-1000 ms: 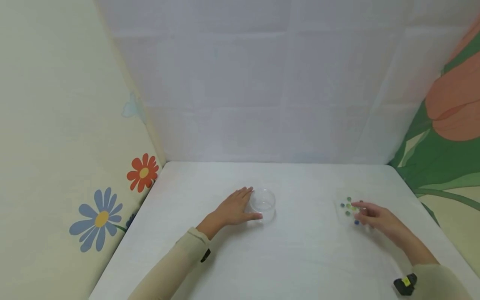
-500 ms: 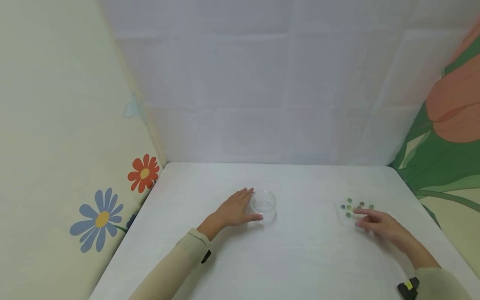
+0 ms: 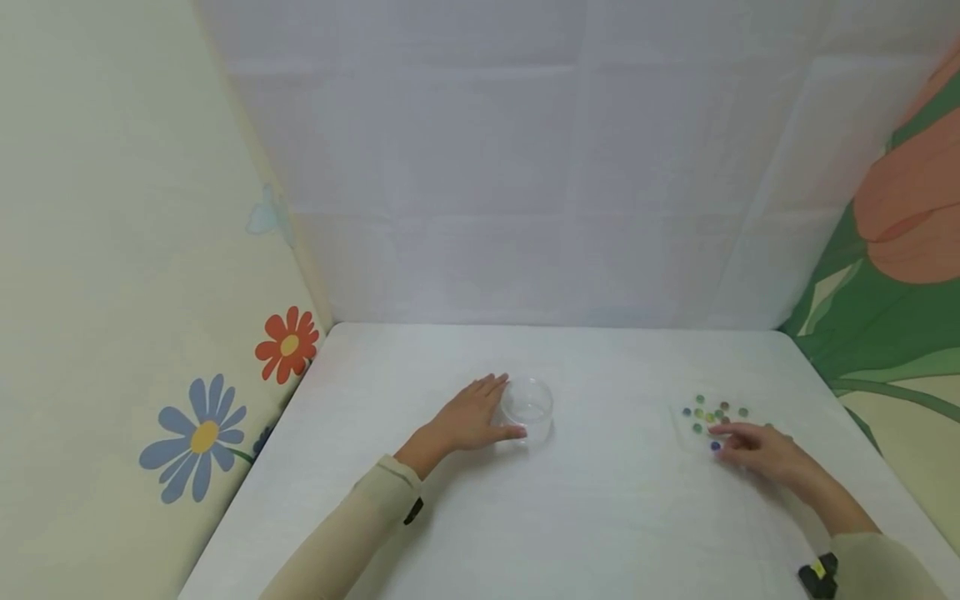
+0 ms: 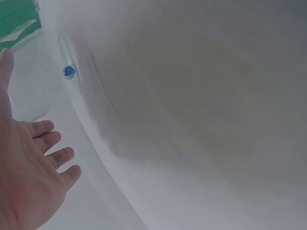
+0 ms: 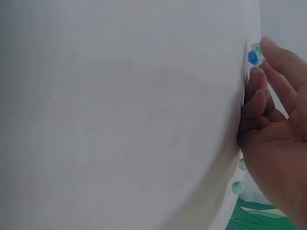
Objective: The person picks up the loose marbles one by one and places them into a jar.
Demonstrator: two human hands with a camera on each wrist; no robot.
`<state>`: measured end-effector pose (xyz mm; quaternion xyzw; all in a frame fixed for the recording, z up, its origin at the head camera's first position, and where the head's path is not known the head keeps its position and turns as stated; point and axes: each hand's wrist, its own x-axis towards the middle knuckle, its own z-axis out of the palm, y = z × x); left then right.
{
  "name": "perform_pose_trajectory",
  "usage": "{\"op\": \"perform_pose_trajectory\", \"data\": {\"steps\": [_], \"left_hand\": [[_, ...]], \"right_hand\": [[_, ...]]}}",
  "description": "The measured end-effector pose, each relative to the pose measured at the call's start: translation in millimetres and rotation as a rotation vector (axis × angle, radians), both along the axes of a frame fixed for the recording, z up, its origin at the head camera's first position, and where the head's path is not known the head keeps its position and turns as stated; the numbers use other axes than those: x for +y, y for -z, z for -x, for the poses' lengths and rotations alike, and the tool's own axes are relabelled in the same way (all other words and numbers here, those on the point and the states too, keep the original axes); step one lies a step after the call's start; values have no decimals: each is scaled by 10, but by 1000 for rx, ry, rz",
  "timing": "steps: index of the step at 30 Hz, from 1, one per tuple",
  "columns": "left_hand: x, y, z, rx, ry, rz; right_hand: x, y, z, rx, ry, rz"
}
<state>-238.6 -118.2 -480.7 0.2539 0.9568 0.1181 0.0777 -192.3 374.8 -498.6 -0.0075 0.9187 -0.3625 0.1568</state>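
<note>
My left hand (image 3: 468,417) rests around the near-left side of a clear cup (image 3: 536,408), thumb and fingers spread. In the left wrist view the fingers stand fairly straight beside the see-through cup (image 4: 33,81), and a blue marble (image 4: 68,72) shows near its base. Over on the right, my right hand (image 3: 772,454) is lowered to the table, thumb and index fingertip apart around a blue marble (image 3: 716,447). The right wrist view has this marble (image 5: 255,57) right at the fingertips, other fingers curled below. Several green, yellow and reddish marbles (image 3: 699,400) lie just beyond.
Under the marbles a faint clear sheet or shallow tray (image 3: 681,440) shows its edge. More green marbles (image 5: 237,187) lie beside the right wrist. A white cloth (image 3: 600,500) covers the table, with a white backdrop (image 3: 525,167) behind and painted flower panels on both sides.
The right hand has come down and slightly toward me, showing more marbles behind it, its fingertips now at the blue marble. The left hand and cup stay put.
</note>
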Motion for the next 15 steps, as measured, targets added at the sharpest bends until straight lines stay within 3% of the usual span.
{"op": "perform_pose_trajectory", "data": {"steps": [15], "left_hand": [[-2,-12,7,2,7,4]], "right_hand": [[-2,2,29,36,-26,-105]]}}
